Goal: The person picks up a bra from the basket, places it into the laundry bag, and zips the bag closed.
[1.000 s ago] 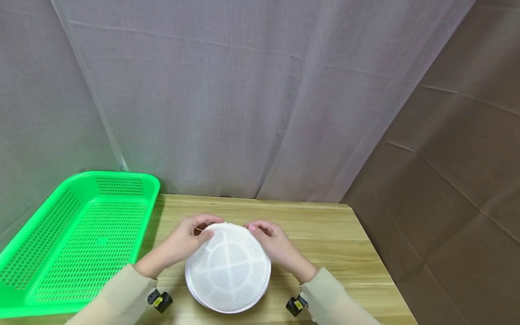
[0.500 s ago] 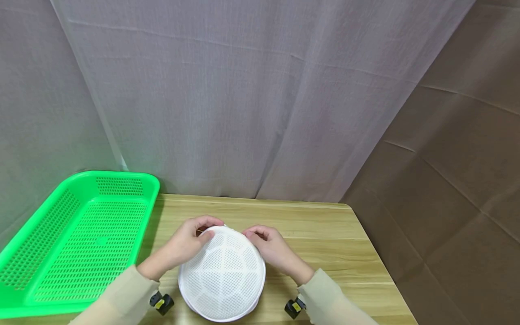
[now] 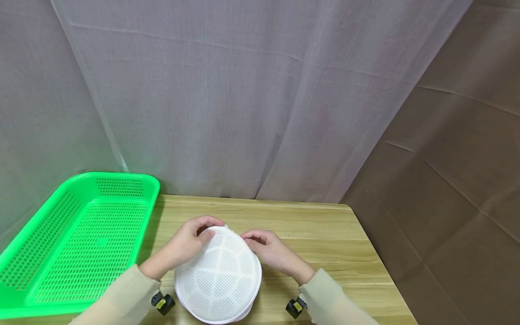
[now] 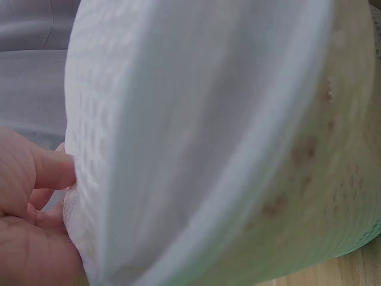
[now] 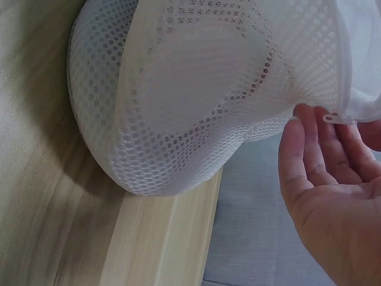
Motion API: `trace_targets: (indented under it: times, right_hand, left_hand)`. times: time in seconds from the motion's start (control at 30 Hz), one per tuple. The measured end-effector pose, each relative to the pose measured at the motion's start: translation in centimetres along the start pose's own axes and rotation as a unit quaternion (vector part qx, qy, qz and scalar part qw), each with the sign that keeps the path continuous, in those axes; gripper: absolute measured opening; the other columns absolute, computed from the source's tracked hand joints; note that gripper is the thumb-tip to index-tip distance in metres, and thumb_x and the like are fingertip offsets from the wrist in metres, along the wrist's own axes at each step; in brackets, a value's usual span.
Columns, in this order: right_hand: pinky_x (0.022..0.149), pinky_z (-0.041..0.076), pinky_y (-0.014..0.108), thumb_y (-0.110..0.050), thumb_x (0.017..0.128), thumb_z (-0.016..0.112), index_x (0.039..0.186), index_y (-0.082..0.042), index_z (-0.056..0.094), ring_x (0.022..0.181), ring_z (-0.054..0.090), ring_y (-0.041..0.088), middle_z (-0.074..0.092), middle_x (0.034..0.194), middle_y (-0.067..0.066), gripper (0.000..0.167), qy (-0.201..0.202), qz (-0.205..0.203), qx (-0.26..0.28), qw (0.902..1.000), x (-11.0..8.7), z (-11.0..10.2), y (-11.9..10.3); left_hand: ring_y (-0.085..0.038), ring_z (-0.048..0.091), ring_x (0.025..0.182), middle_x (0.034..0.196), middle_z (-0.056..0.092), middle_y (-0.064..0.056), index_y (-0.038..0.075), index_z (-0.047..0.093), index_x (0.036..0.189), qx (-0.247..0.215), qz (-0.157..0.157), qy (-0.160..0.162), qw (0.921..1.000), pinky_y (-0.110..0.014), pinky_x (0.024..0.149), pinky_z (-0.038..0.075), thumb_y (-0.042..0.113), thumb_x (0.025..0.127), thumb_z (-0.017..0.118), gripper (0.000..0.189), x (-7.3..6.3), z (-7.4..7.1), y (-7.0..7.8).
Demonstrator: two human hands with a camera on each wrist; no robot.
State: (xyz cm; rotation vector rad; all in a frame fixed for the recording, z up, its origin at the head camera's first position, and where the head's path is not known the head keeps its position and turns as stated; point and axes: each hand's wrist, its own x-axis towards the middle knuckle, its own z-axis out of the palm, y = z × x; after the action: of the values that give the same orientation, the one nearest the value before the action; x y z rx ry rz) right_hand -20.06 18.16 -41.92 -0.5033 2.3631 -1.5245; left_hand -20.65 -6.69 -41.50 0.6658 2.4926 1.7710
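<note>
A round white mesh laundry bag [image 3: 221, 275] is held tilted up over the table, its ribbed face toward me. My left hand [image 3: 191, 241] pinches its upper left edge between thumb and fingers. My right hand [image 3: 272, 253] pinches the upper right edge, where the zipper runs. In the right wrist view, a small white zipper pull [image 5: 331, 119] lies at the fingertips of that hand. A pale rounded shape [image 5: 196, 83] shows through the mesh there. The left wrist view has the bag's white rim band [image 4: 178, 119] close up, with the left thumb and fingers [image 4: 53, 170] at its side.
A green plastic basket [image 3: 152, 194] with perforated walls stands at the left of the wooden table [image 3: 325, 243]. Grey cloth [image 3: 211, 99] hangs behind, and brown cloth [image 3: 438, 194] along the right. A small black camera sits on each wrist.
The bag has shifted left and toward me and turned a little. My right hand has moved slightly left and down along its edge. The left hand keeps its place and hold.
</note>
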Motion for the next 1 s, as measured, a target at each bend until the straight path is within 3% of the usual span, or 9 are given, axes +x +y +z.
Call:
trace_targets:
  times: [0.33, 0.53, 0.83, 1.0]
  right_hand:
    - [0.077, 0.052, 0.031, -0.019, 0.099, 0.055, 0.104, -0.013, 0.07, 0.09, 0.062, 0.017, 0.068, 0.098, 0.0, 0.017, 0.011, -0.008, -0.009, 0.9999, -0.02, -0.08, 0.64]
    - [0.077, 0.051, 0.031, -0.026, 0.099, 0.056, 0.096, -0.019, 0.07, 0.088, 0.061, 0.016, 0.068, 0.093, -0.004, 0.017, 0.04, -0.01, -0.035, 0.9985, -0.06, -0.06, 0.83]
    - [0.076, 0.051, 0.029, -0.023, 0.097, 0.058, 0.088, -0.012, 0.068, 0.084, 0.061, 0.012, 0.066, 0.086, -0.003, 0.017, 0.079, -0.021, -0.047, 0.9955, -0.06, 0.33, 0.69]
    - [0.076, 0.053, 0.035, -0.024, 0.098, 0.057, 0.088, -0.012, 0.067, 0.081, 0.062, 0.015, 0.066, 0.085, -0.001, 0.018, 0.08, -0.017, -0.037, 0.996, -0.14, 0.19, 0.85]
  left_hand:
    - [-0.017, 0.059, 0.091, 0.105, 0.067, -0.003, 0.007, 0.067, 0.109, 0.007, -0.008, 0.007, 0.9999, -0.027, 0.076, 0.049, -0.005, 0.093, 0.055, 0.024, -0.01, -0.01, -0.04]
    - [-0.017, 0.059, 0.091, 0.105, 0.067, -0.004, 0.007, 0.067, 0.11, -0.002, -0.018, 0.011, 0.9998, -0.027, 0.076, 0.049, -0.005, 0.093, 0.055, 0.024, -0.11, -0.05, 0.17]
    - [-0.016, 0.059, 0.087, 0.1, 0.068, 0.0, 0.01, 0.068, 0.109, 0.021, -0.038, 0.017, 0.9989, -0.028, 0.074, 0.05, -0.003, 0.094, 0.055, 0.023, -0.23, -0.29, -0.34]
    - [-0.016, 0.058, 0.085, 0.099, 0.067, 0.001, 0.01, 0.068, 0.108, 0.027, -0.042, 0.02, 0.9986, -0.027, 0.072, 0.049, -0.002, 0.094, 0.055, 0.023, -0.31, -0.49, -0.59]
